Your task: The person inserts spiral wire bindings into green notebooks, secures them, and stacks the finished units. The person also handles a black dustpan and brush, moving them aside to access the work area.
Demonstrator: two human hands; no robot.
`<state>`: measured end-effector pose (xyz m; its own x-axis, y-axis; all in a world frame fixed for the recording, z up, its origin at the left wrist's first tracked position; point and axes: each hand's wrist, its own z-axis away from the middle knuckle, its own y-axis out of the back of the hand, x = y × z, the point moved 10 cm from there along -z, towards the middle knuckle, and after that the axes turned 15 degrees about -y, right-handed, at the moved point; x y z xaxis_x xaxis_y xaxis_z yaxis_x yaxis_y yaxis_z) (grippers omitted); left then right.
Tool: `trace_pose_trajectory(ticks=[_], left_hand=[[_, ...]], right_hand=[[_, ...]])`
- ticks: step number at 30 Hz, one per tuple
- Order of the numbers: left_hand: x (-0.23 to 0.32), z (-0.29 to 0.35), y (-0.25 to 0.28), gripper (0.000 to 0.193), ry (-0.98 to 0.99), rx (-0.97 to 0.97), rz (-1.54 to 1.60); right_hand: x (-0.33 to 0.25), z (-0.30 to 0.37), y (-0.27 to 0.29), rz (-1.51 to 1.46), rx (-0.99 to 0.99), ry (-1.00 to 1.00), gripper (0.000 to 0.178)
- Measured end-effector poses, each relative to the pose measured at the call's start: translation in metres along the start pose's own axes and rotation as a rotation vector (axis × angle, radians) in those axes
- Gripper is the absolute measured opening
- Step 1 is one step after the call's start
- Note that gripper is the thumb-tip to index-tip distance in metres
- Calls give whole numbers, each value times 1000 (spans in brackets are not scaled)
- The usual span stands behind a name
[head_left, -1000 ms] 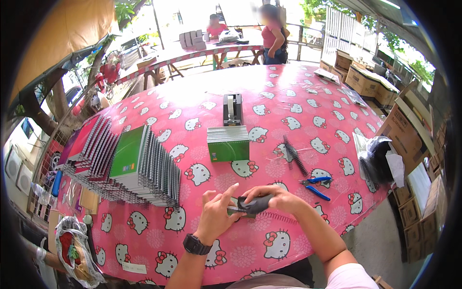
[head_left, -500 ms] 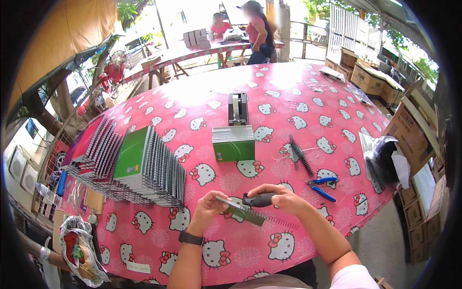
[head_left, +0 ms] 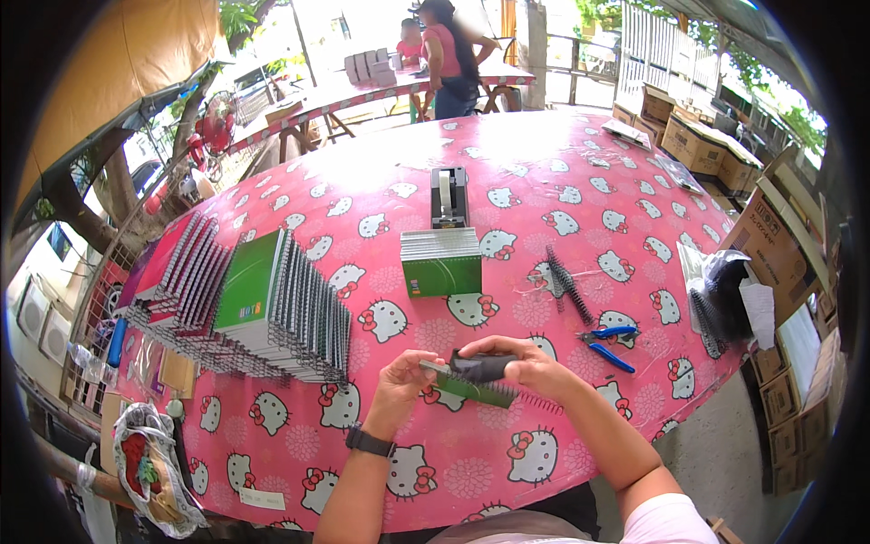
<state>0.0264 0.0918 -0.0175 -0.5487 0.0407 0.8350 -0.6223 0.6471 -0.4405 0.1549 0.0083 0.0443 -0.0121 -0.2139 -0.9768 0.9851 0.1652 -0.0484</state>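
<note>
Above near edge of pink patterned surface: green notebook with black spiral comb, held tilted between both hands, left hand pinching its left end, right hand closed over dark tool atop it; blue-handled pliers just right.

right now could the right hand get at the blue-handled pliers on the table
Probably yes. The blue-handled pliers lie flat on the table just beyond the right hand, with only bare cloth between. But that hand grips a dark tool against the green notebook, so it would need to let go first.
</note>
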Motion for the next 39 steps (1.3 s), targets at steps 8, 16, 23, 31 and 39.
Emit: trace_pose_trajectory(ticks=[8, 16, 23, 31, 39], left_hand=[[2, 0, -3, 32, 12, -27, 2], [3, 2, -8, 29, 2, -34, -101], [30, -7, -13, 30, -40, 3, -209], [62, -6, -75, 18, -135, 14, -344], [70, -2, -81, 14, -128, 39, -455]], right_hand=[[6, -5, 2, 29, 30, -40, 64], [4, -6, 14, 235, 232, 27, 66], [-38, 28, 41, 924, 870, 406, 55], [-49, 40, 4, 362, 524, 410, 28], [-64, 56, -1, 381, 525, 592, 18]])
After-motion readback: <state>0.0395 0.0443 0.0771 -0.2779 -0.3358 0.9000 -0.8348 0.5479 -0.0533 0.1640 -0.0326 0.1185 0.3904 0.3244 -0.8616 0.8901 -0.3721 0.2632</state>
